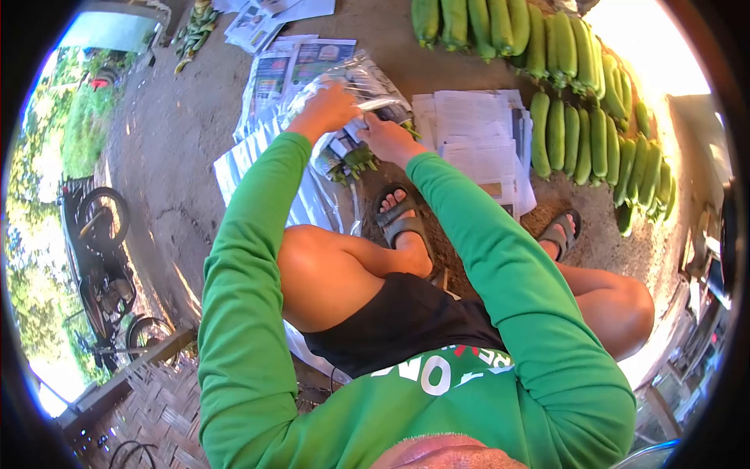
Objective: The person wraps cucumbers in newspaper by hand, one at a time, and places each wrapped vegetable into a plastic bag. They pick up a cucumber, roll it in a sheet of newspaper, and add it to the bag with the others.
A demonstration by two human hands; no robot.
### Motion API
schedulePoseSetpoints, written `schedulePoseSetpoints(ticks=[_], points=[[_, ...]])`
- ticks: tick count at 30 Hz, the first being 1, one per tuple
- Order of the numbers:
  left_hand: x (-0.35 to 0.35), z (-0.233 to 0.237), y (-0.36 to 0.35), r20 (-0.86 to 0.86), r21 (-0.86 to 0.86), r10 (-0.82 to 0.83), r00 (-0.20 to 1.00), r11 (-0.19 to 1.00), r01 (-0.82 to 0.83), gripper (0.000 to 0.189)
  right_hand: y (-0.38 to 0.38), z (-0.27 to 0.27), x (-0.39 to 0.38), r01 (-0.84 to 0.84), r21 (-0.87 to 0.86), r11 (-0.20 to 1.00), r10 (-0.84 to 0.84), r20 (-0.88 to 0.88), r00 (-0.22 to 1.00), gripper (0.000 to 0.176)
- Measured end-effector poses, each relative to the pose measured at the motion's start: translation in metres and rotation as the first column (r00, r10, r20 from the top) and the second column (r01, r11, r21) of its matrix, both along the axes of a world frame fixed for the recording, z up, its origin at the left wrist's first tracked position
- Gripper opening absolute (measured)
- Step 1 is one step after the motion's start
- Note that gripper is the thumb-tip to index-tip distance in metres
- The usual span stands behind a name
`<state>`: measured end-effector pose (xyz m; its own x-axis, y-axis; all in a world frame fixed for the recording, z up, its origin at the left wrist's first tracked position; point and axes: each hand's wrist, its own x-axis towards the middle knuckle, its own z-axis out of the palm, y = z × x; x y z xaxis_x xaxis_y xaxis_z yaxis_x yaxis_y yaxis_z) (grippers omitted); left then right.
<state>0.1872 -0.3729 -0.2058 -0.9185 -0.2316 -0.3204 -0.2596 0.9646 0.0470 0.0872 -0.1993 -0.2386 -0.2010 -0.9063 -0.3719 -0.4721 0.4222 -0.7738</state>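
My left hand (332, 105) grips the top of a clear plastic bag (363, 86) that holds paper-wrapped green vegetables (353, 160). My right hand (387, 137) holds the same bag on its right side, just below a rolled white edge. Both arms wear green sleeves and reach forward over my bare knees. The bag rests on the concrete floor in front of my sandalled foot (402, 219).
Rows of long green gourds (582, 137) lie at the right and top. A stack of paper sheets (476, 137) sits beside the bag, with more printed sheets (293, 66) and plastic bags (250, 156) at the left. A motorcycle (98, 258) stands far left.
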Motion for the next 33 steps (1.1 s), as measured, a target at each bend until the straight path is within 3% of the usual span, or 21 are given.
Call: schedulePoseSetpoints(ticks=[2, 4, 6, 7, 9, 11, 13, 16, 17, 18, 20, 22, 25, 26, 27, 28, 33], points=[[0.011, -0.039, -0.022, -0.042, -0.068, -0.068, 0.997, 0.996, 0.065, 0.021, 0.021, -0.011, 0.003, -0.012, -0.062, 0.998, 0.007, -0.077, 0.997, 0.046], [0.011, -0.044, -0.036, -0.031, -0.07, -0.178, 0.984, 0.982, 0.175, 0.025, 0.054, -0.009, 0.007, 0.015, -0.058, 0.998, -0.02, -0.093, 0.995, 0.035], [-0.002, -0.032, -0.043, 0.009, -0.015, -0.244, 0.97, 0.97, 0.244, 0.033, 0.094, -0.065, 0.011, -0.258, -0.143, 0.956, 0.207, -0.296, 0.932, 0.029], [-0.006, -0.026, -0.044, 0.025, 0.008, -0.238, 0.971, 0.971, 0.238, 0.035, 0.116, -0.061, 0.013, -0.177, -0.079, 0.981, 0.157, -0.209, 0.965, 0.029], [-0.011, 0.003, -0.024, -0.079, 0.131, 0.048, 0.996, 0.991, -0.037, 0.04, 0.162, -0.054, 0.015, -0.068, -0.017, 0.998, 0.065, -0.151, 0.986, 0.028], [-0.023, 0.027, -0.006, -0.053, 0.133, 0.056, 0.997, 0.99, -0.048, 0.041, 0.198, -0.059, 0.012, -0.033, -0.05, 0.998, 0.023, -0.182, 0.983, 0.028], [-0.031, 0.045, 0.015, -0.095, 0.141, 0.121, 0.988, 0.984, -0.107, 0.044, 0.218, -0.077, -0.001, 0.052, 0.044, 0.998, -0.045, -0.157, 0.987, 0.029], [-0.063, 0.087, 0.065, 0.026, 0.237, 0.085, 0.996, 0.967, -0.089, 0.051, 0.232, -0.107, -0.042, 0.061, 0.201, 0.978, -0.027, -0.171, 0.985, 0.034], [-0.072, 0.093, 0.078, 0.005, 0.281, 0.064, 0.998, 0.958, -0.063, 0.051, 0.238, -0.112, -0.056, 0.05, 0.258, 0.965, -0.002, -0.183, 0.983, 0.036], [-0.082, 0.097, 0.09, -0.014, 0.323, 0.043, 0.999, 0.946, -0.036, 0.051, 0.25, -0.074, -0.074, 0.116, 0.23, 0.966, -0.084, -0.145, 0.986, 0.036], [-0.101, 0.121, 0.126, -0.059, 0.339, -0.031, 0.998, 0.94, 0.049, 0.052, 0.256, -0.098, -0.113, 0.137, 0.168, 0.976, -0.078, -0.317, 0.945, 0.037], [-0.115, 0.153, 0.172, -0.146, 0.391, -0.108, 0.983, 0.907, 0.158, 0.047, 0.264, -0.066, -0.158, 0.184, 0.259, 0.948, -0.083, -0.358, 0.93, 0.036], [-0.12, 0.197, 0.241, -0.233, 0.376, -0.232, 0.944, 0.874, 0.307, 0.045, 0.273, -0.058, -0.221, 0.401, 0.211, 0.892, -0.289, -0.416, 0.862, 0.031], [-0.118, 0.209, 0.261, -0.254, 0.354, -0.275, 0.927, 0.866, 0.354, 0.046, 0.275, -0.075, -0.248, 0.377, 0.199, 0.905, -0.251, -0.465, 0.849, 0.032], [-0.115, 0.218, 0.279, -0.25, 0.341, -0.308, 0.918, 0.859, 0.381, 0.047, 0.286, -0.008, -0.248, 0.4, 0.233, 0.886, -0.273, -0.435, 0.858, 0.033], [-0.111, 0.225, 0.294, -0.246, 0.328, -0.338, 0.908, 0.852, 0.407, 0.048, 0.295, -0.003, -0.268, 0.391, 0.21, 0.896, -0.272, -0.435, 0.858, 0.034], [-0.087, 0.231, 0.33, -0.168, 0.533, -0.296, 0.94, 0.775, 0.339, 0.048, 0.353, -0.038, -0.347, 0.725, 0.127, 0.677, -0.574, -0.525, 0.628, 0.036]])
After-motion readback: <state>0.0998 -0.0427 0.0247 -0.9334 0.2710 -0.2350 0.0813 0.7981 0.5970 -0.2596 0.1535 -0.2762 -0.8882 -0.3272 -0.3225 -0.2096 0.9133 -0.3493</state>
